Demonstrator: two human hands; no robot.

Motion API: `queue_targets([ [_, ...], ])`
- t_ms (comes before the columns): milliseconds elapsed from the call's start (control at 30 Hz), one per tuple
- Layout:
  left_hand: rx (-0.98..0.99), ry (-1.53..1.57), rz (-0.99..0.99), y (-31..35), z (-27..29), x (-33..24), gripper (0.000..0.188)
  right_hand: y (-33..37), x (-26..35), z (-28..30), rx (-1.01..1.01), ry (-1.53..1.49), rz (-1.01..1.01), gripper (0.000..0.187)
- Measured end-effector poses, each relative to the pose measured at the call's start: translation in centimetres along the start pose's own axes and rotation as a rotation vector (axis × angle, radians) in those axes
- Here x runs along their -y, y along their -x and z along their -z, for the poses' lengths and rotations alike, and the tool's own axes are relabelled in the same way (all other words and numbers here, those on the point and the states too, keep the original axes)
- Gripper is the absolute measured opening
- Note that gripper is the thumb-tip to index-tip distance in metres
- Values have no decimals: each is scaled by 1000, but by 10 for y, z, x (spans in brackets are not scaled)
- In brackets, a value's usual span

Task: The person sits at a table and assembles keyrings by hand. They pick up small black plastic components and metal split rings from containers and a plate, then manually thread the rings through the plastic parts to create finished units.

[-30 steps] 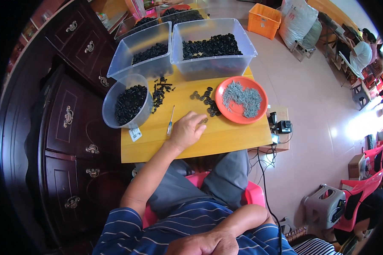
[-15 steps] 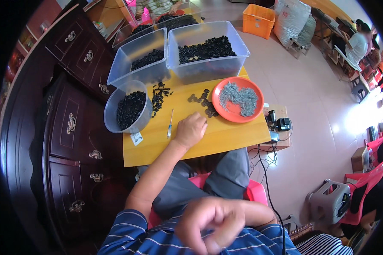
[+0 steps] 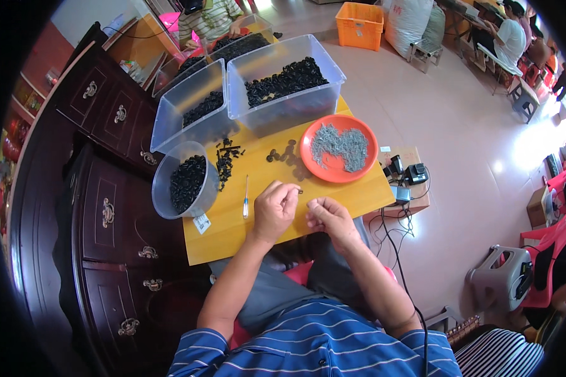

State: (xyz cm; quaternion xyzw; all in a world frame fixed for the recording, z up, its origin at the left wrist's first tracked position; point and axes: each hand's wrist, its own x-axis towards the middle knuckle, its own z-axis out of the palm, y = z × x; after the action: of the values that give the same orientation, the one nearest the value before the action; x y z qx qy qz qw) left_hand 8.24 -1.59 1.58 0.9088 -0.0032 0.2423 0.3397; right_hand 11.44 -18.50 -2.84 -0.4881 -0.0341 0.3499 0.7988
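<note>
Over the near part of the yellow table (image 3: 223,242), my left hand (image 3: 275,210) pinches a small dark piece (image 3: 300,191) that sticks out past its fingertips. Close on its right, my right hand (image 3: 333,221) has thumb and fingers pressed together; whatever they hold is too small to make out. A red-orange plate (image 3: 334,168) beyond my hands carries a heap of thin silvery metal pieces (image 3: 352,147). Several flat round dark pieces (image 3: 288,158) lie left of the plate. A slim screwdriver (image 3: 246,204) rests left of my left hand.
Loose black parts (image 3: 225,164) lie beside a round clear tub (image 3: 161,188) of black parts. Two clear bins (image 3: 283,112) with similar parts stand at the back. Dark drawers (image 3: 97,213) flank the left; a box with adapters (image 3: 416,173) sits right. Other people are farther off.
My right hand has come from near my chest to the table's near edge, beside the left. My left hand has lifted off the table and now shows a small dark piece.
</note>
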Motion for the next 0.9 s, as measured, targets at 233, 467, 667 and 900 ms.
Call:
queue_targets([
  [233,2,-37,-197,4,-11,-20,7,3,8,-2,-2,-342,-35,19],
  [467,216,309,-99,-23,-12,-31,9,4,17,6,-77,-414,52,8],
  [667,278,50,-47,-78,-33,7,9,4,18,3,-111,-286,80,14],
  [900,588,-330,-173,-112,-63,15,10,7,17,1,-75,-108,172,17],
])
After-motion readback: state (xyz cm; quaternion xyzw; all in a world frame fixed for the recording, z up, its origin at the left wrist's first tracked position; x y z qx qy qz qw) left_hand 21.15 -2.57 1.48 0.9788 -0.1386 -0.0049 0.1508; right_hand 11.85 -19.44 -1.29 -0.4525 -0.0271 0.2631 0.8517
